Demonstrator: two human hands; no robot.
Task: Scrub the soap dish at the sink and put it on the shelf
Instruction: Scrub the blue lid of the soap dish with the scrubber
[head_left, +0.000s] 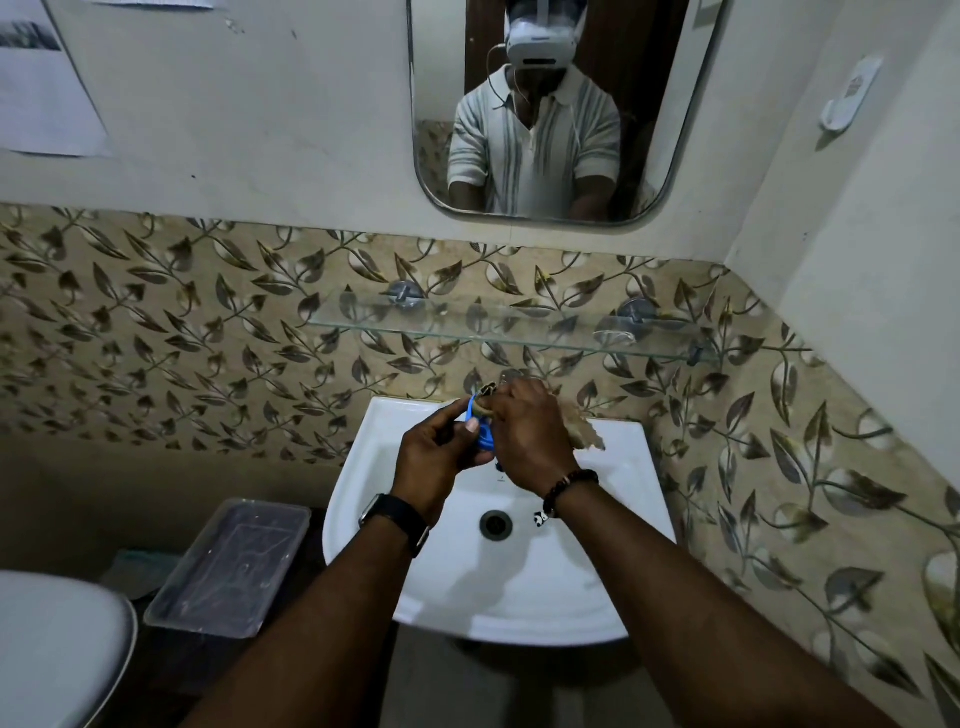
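A blue soap dish (482, 431) is held on edge above the back of the white sink (613, 525). My left hand (441, 457) grips it from the left, thumb on its face. My right hand (530, 436) presses a brownish scrub cloth (584, 428) against the dish; part of the cloth hangs out to the right. Most of the dish is hidden between the two hands. The glass shelf (498, 332) runs along the tiled wall just above the sink, with nothing on it.
A mirror (566, 109) hangs above the shelf. A clear plastic box (234, 566) stands left of the sink, and a white toilet lid (57, 649) is at the lower left. The tap is hidden behind my hands. A white hook (852, 93) is on the right wall.
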